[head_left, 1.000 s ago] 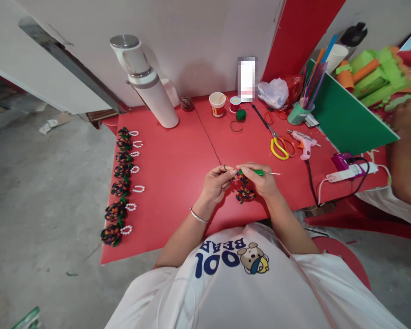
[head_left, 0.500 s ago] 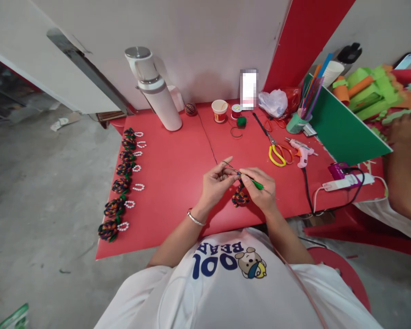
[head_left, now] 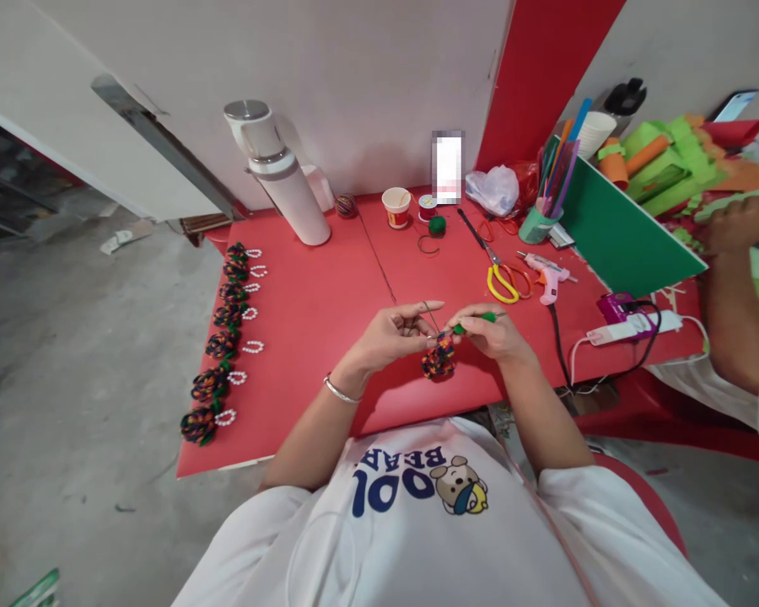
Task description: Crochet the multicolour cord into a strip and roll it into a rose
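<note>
My left hand (head_left: 389,335) pinches the top of a multicoloured crocheted piece (head_left: 438,361) and carries a dark yarn strand over its raised forefinger. My right hand (head_left: 494,332) is closed on a green-handled crochet hook (head_left: 474,319) whose tip meets the piece between my two hands. The piece hangs just above the red table (head_left: 329,303). A dark yarn line runs from my left hand back to a yarn ball (head_left: 345,205) by the wall.
Several finished crocheted pieces with bead loops (head_left: 223,341) line the table's left edge. A white flask (head_left: 278,177), a cup (head_left: 395,206), yellow scissors (head_left: 501,280), a glue gun (head_left: 547,274) and a power strip (head_left: 632,329) lie behind and to the right. Another person's arm (head_left: 730,287) works at the right.
The crochet hook has swung from pointing down-right to lying nearly level. My left forefinger now stretches further out, and both hands sit slightly higher over the table.
</note>
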Tool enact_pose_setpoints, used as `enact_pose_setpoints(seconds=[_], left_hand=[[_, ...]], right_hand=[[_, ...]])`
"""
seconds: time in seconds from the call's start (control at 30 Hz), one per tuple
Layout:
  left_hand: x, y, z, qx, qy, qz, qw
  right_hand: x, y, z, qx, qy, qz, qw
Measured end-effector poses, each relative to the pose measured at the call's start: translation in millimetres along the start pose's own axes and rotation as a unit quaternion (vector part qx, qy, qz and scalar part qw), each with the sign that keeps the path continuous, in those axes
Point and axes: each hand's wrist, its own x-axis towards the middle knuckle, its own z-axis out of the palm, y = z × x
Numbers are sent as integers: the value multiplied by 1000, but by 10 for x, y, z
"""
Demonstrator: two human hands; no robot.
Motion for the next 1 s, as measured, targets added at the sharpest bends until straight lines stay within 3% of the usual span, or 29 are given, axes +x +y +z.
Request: enact_pose_setpoints(seconds=[0.23, 0.53, 0.77, 1.0], left_hand=[[-12, 136, 4, 83, -9, -13, 996], [34, 165, 50, 209, 31, 30, 977], [34, 149, 25, 261, 63, 74, 960], [101, 68, -13, 185, 136, 87, 969]], right_hand=[[7, -258, -181, -127, -109, -26, 986], [-63, -543, -134, -253, -138, -25, 957], [-136, -606, 4, -372, -115, -112, 914], [-291, -330, 222, -448, -5, -274, 851]])
